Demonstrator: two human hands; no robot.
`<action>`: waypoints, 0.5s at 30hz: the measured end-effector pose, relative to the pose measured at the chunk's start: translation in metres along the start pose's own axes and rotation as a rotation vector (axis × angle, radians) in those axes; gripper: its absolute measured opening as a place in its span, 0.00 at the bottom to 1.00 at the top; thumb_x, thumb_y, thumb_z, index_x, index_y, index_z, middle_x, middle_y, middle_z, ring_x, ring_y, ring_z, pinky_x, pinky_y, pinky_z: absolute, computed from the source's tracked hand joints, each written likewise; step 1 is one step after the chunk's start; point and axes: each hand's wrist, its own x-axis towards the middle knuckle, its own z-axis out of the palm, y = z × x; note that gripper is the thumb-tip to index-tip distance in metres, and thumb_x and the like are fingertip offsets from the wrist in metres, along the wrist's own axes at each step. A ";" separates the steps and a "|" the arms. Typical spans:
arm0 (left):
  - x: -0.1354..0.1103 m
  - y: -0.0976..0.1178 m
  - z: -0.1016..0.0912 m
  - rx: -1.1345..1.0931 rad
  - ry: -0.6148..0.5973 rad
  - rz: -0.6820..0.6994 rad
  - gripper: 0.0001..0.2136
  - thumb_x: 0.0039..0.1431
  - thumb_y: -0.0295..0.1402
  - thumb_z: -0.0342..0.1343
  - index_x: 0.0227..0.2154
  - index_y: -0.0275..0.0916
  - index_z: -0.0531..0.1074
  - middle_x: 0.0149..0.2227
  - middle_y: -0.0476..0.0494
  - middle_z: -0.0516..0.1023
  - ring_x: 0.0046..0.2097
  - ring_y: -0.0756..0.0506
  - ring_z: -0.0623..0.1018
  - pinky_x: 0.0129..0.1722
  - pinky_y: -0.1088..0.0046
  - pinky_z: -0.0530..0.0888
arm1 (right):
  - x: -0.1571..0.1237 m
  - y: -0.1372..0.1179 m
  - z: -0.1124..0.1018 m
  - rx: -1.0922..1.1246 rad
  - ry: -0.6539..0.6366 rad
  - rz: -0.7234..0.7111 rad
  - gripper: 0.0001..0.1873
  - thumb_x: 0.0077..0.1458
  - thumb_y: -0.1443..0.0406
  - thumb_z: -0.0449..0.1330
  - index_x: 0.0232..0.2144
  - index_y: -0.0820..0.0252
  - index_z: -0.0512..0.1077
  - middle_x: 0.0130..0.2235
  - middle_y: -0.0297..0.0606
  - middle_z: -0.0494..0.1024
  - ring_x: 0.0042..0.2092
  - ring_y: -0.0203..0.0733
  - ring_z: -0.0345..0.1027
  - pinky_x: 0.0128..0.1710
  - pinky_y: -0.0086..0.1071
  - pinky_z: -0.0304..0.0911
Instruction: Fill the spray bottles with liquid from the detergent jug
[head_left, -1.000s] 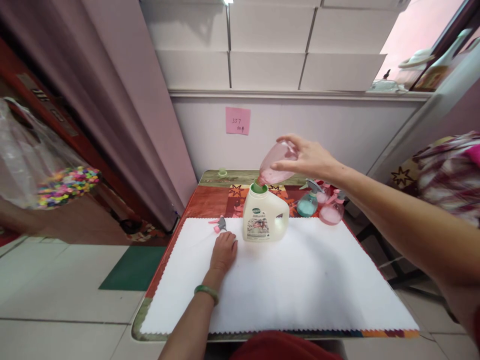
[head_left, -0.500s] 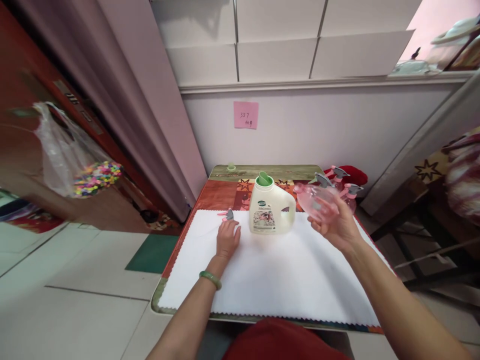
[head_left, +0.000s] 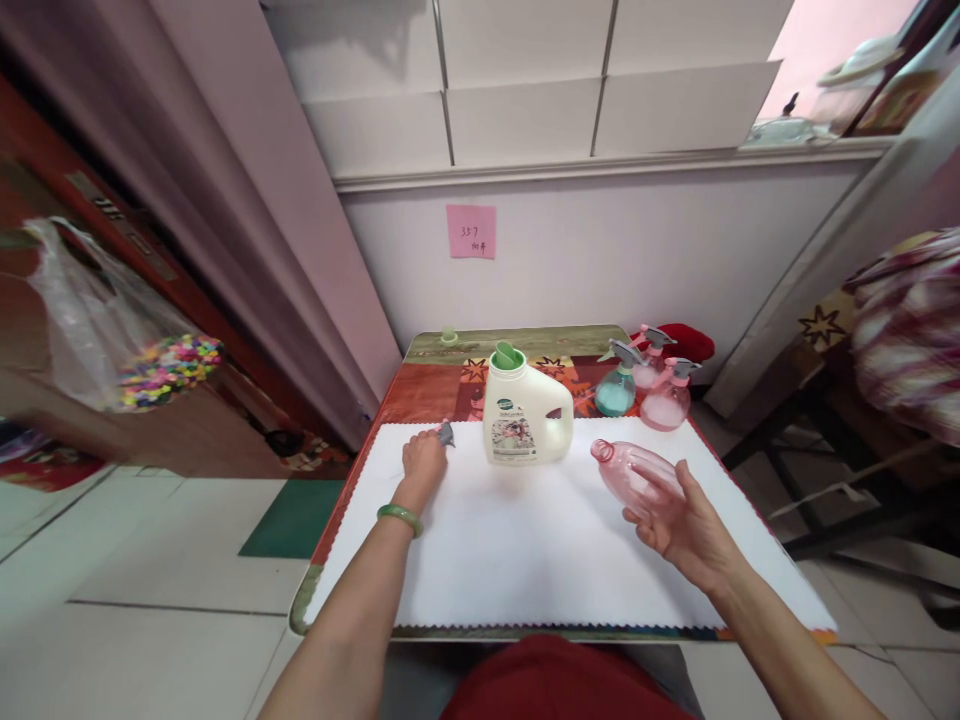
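Note:
My right hand (head_left: 686, 530) grips a clear pink bottle (head_left: 637, 475), tilted on its side with its uncapped mouth pointing left, above the white mat (head_left: 517, 570). On the mat's left side my left hand (head_left: 424, 462) is closed around a spray head (head_left: 445, 433); its grey end shows past the fingers, and the rest is mostly hidden. Between the hands stands a cream jug (head_left: 525, 415) with a handle and a printed label. A green piece (head_left: 508, 355) sits in its mouth.
Three spray bottles stand at the table's back right: a teal one (head_left: 616, 390), a pink one (head_left: 666, 408) and another pink one behind. A small pale green cap (head_left: 448, 337) lies near the back edge. A red item (head_left: 694, 343) is behind the bottles.
My right hand has lowered the pink bottle toward the mat, uncovering the spray bottles behind. My left hand has closed over the spray head. The view has shifted slightly right.

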 end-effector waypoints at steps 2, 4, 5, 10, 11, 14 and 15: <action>-0.002 0.006 -0.013 -0.140 0.045 -0.040 0.03 0.53 0.26 0.57 0.30 0.40 0.70 0.37 0.33 0.78 0.50 0.32 0.77 0.53 0.52 0.67 | -0.003 0.004 0.005 -0.012 -0.036 -0.002 0.35 0.51 0.38 0.66 0.52 0.52 0.76 0.44 0.44 0.84 0.33 0.43 0.81 0.24 0.29 0.75; -0.008 0.013 -0.029 -0.311 0.103 -0.071 0.02 0.57 0.29 0.57 0.32 0.40 0.69 0.37 0.35 0.77 0.47 0.34 0.77 0.50 0.54 0.69 | -0.006 0.008 0.012 -0.022 -0.071 -0.007 0.36 0.51 0.38 0.65 0.53 0.51 0.75 0.47 0.45 0.84 0.34 0.44 0.81 0.25 0.31 0.76; -0.012 0.018 -0.037 -0.401 0.128 -0.083 0.03 0.59 0.32 0.56 0.34 0.40 0.69 0.37 0.36 0.77 0.45 0.36 0.78 0.48 0.56 0.71 | -0.008 0.010 0.017 -0.021 -0.095 -0.011 0.35 0.52 0.39 0.65 0.54 0.51 0.74 0.49 0.46 0.83 0.35 0.44 0.81 0.27 0.32 0.77; -0.049 0.052 -0.068 -1.250 0.049 -0.114 0.08 0.64 0.37 0.53 0.39 0.39 0.71 0.39 0.40 0.77 0.34 0.49 0.75 0.37 0.71 0.74 | -0.015 0.031 0.043 -0.017 -0.189 -0.059 0.30 0.54 0.48 0.68 0.57 0.47 0.72 0.54 0.42 0.80 0.42 0.45 0.79 0.39 0.39 0.79; -0.058 0.059 -0.072 -1.531 -0.048 -0.135 0.05 0.62 0.33 0.54 0.37 0.39 0.71 0.37 0.40 0.76 0.32 0.50 0.73 0.35 0.73 0.73 | -0.017 0.037 0.047 -0.040 -0.183 -0.086 0.30 0.54 0.49 0.68 0.57 0.46 0.72 0.55 0.41 0.79 0.43 0.45 0.78 0.40 0.40 0.78; -0.081 0.077 -0.080 -1.958 -0.221 -0.184 0.05 0.59 0.23 0.51 0.33 0.37 0.71 0.32 0.44 0.71 0.28 0.53 0.69 0.30 0.78 0.69 | -0.021 0.057 0.054 -0.152 -0.139 -0.204 0.31 0.51 0.52 0.71 0.56 0.44 0.70 0.57 0.40 0.77 0.46 0.46 0.76 0.41 0.39 0.77; -0.086 0.080 -0.081 -2.005 -0.231 -0.201 0.07 0.59 0.21 0.49 0.32 0.37 0.70 0.31 0.45 0.70 0.28 0.54 0.68 0.29 0.79 0.68 | -0.022 0.062 0.053 -0.189 -0.124 -0.255 0.33 0.49 0.52 0.72 0.56 0.44 0.69 0.57 0.40 0.76 0.47 0.46 0.75 0.40 0.39 0.77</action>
